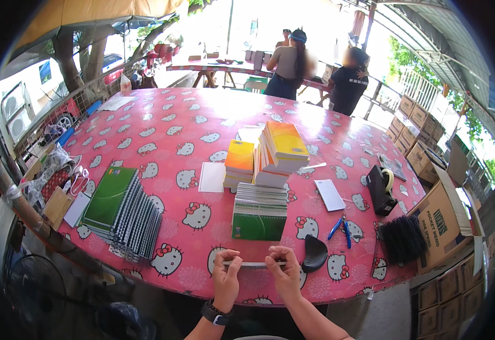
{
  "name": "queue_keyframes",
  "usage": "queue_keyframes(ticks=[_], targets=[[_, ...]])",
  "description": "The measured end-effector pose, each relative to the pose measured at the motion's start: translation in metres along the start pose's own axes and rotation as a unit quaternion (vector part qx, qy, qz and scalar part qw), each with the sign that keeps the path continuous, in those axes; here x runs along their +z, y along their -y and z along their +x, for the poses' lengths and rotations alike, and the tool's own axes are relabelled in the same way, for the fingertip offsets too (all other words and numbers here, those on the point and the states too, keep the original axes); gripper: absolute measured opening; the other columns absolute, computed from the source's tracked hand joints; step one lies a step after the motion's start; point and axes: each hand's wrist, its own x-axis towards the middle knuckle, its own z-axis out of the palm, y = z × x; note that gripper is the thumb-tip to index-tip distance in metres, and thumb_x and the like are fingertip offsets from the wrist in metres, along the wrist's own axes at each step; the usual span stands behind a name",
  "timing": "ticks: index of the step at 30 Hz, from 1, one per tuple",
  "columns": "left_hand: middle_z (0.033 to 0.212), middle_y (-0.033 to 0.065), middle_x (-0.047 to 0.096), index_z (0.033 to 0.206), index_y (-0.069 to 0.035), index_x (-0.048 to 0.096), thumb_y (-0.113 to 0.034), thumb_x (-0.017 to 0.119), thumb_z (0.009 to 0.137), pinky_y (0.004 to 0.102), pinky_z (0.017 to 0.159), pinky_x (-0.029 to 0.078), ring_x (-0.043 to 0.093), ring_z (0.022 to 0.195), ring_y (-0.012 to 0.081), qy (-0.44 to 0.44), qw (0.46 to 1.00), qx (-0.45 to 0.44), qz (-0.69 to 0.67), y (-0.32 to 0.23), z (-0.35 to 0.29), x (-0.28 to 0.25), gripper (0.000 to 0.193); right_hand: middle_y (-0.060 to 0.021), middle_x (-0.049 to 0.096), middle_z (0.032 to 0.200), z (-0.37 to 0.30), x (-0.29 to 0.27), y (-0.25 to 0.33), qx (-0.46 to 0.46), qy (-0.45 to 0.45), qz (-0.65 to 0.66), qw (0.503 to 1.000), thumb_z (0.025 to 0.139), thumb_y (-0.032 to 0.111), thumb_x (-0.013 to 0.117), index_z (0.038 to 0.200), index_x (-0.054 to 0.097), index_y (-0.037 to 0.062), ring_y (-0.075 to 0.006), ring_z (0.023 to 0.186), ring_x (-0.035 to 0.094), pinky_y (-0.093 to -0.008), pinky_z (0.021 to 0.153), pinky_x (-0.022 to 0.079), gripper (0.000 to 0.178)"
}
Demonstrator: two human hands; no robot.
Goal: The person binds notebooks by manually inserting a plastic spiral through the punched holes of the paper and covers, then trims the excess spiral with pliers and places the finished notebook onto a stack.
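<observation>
Near the front edge of the table, my left hand (227, 277) and my right hand (284, 276) are closed on opposite ends of a small notepad (253, 264). It shows nearly edge-on as a thin, pale strip, so its cover is hidden. Just beyond it lies a green-covered stack of notepads (260, 225), with white page edges behind the cover. A tall pile of yellow-orange notepads (284, 141) and a shorter orange pile (239, 156) rise behind that. Beside my right hand sits a black curved object (315, 253).
Spiral-bound green notebooks (111, 198) are stacked at left. At right are blue-handled pliers (340, 229), a tape dispenser (381, 190), black spiral coils (402, 240) and an open carton (441, 221). A white pad (330, 195) lies nearby. People (293, 65) stand beyond the table.
</observation>
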Motion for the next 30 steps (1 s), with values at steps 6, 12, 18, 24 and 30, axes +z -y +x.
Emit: queue_keyframes(ticks=[6,12,18,24,30], targets=[[0.101,0.0058,0.06,0.109,-0.007,0.057,-0.006,0.057,0.083,0.0314,0.085,0.041,0.058,0.09,0.0182,-0.062,0.883,0.276,0.374,-0.036,0.0,0.025,0.026,0.0024,0.054,0.083,0.002,-0.006,-0.001,0.0,0.006,-0.013,1.0,0.087,0.005,0.064,0.113,0.054,0.0067,-0.0027,0.07,0.045,-0.0178,0.059,0.037,0.028],[0.09,-0.0015,0.067,0.097,-0.015,0.066,-0.003,0.062,0.077,0.0313,0.077,0.04,0.062,0.079,0.0156,0.117,0.815,0.35,0.447,-0.024,0.005,0.023,0.023,-0.001,0.058,0.082,0.018,-0.057,0.02,-0.042,0.037,-0.14,0.989,0.092,0.019,0.058,0.104,0.061,0.0055,-0.0063,0.071,0.052,-0.0198,0.06,0.041,0.018],[0.09,-0.0031,0.067,0.096,-0.016,0.068,-0.004,0.064,0.075,0.0305,0.074,0.038,0.061,0.08,0.0134,0.12,0.801,0.375,0.45,-0.023,0.006,0.028,0.024,-0.0128,0.058,0.094,0.028,-0.242,0.036,-0.057,-0.258,-0.634,0.727,0.08,0.018,0.067,0.095,0.061,0.0056,-0.0285,0.091,0.056,-0.0387,0.084,0.044,0.02],[0.091,-0.0034,0.066,0.094,-0.016,0.069,-0.007,0.065,0.077,0.0311,0.075,0.037,0.061,0.082,0.0134,0.122,0.804,0.368,0.451,-0.026,0.008,0.03,0.019,-0.0156,0.055,0.098,0.013,-0.3,0.009,0.009,-0.271,-0.658,0.702,0.077,0.009,0.069,0.102,0.056,0.0046,-0.034,0.092,0.056,-0.0448,0.082,0.044,0.029],[0.088,-0.0021,0.066,0.096,-0.016,0.068,-0.014,0.069,0.076,0.0319,0.075,0.037,0.06,0.082,0.0134,0.144,0.795,0.381,0.449,-0.021,0.007,0.027,0.019,-0.0108,0.059,0.098,0.024,-0.315,0.015,-0.006,-0.298,-0.459,0.837,0.084,-0.002,0.051,0.124,0.049,0.005,-0.0229,0.08,0.059,-0.0367,0.073,0.048,0.041]])
